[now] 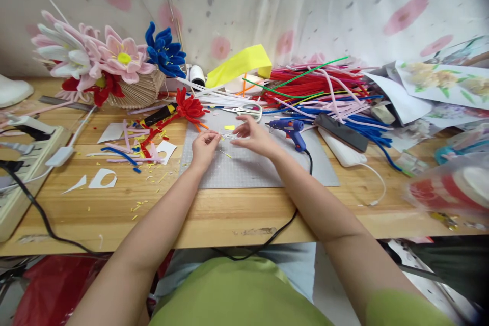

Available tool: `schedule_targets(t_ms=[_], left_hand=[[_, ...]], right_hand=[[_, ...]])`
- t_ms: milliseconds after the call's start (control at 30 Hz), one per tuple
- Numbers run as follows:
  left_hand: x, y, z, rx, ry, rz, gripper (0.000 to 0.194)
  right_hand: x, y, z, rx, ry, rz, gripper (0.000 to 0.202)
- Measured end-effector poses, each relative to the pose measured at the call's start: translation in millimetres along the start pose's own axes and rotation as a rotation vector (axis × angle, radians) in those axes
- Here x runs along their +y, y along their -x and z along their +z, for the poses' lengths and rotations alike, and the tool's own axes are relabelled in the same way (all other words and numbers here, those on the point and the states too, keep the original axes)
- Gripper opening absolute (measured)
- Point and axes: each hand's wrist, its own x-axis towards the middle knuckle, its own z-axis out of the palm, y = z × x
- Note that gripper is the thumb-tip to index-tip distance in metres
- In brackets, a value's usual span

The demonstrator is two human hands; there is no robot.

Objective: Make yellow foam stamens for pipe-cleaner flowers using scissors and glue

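Note:
My left hand (205, 150) is closed in a pinch on thin white wire-like strands (228, 136) with small yellow bits, above the grey cutting mat (248, 177). Just right of the strands, my right hand (255, 137) has its fingers apart and curved; I see nothing held in it. A small yellow piece (229, 127) lies just beyond my hands. Scissors with white handles (250, 110) rest behind my right hand. On the mat's right side lies a blue glue gun (291, 131). A red fuzzy flower (190, 105) with an orange stem lies behind my left hand.
Pipe cleaners (317, 84) are heaped at the back right, near a dark phone (341, 132). Fuzzy flowers (124, 57) stand at the back left. Paper offcuts (102, 178) and trimmings litter the left side, beside a power strip (34, 173). The glue gun's black cord (284, 228) crosses the table's front edge.

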Motion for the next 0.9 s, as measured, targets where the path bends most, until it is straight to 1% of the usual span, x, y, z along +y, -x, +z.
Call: schedule_targets(t_ms=[33, 100, 167, 233, 400, 500, 667, 800, 900], left_hand=[[-0.6, 0.0, -0.4, -0.001, 0.001, 0.002, 0.010], [-2.0, 0.1, -1.4, -0.005, 0.002, 0.020, 0.009], [-2.9, 0.2, -2.2, -0.006, 0.000, 0.044, 0.009], [-2.6, 0.6, -2.5, -0.007, -0.007, 0.054, 0.009], [2.3, 2.9, -1.0, -0.015, -0.026, 0.051, 0.008], [2.9, 4.0, 0.1, -0.007, -0.025, 0.036, 0.009], [-1.4, 3.5, 0.2, -0.041, 0.053, 0.012, 0.019], [-0.5, 4.0, -0.5, -0.069, 0.053, 0.015, 0.014], [0.8, 4.0, -0.5, -0.066, 0.081, -0.017, 0.013]], right_hand=[[4.6, -5.0, 12.3, -0.050, -0.046, 0.037, 0.064], [11.5, -12.1, 31.2, -0.059, -0.097, 0.077, 0.065], [13.3, -14.9, 42.2, -0.028, -0.110, 0.095, 0.064], [9.9, -14.4, 46.8, 0.014, -0.090, 0.105, 0.060], [-4.8, -7.7, 46.6, 0.129, 0.029, 0.147, 0.047], [-7.4, -5.2, 45.4, 0.165, 0.054, 0.145, 0.044], [-3.9, -5.2, 43.4, 0.169, -0.003, 0.162, 0.043], [-2.8, -5.5, 43.2, 0.156, -0.052, 0.205, 0.045], [-2.9, -5.4, 44.4, 0.140, -0.068, 0.212, 0.046]])
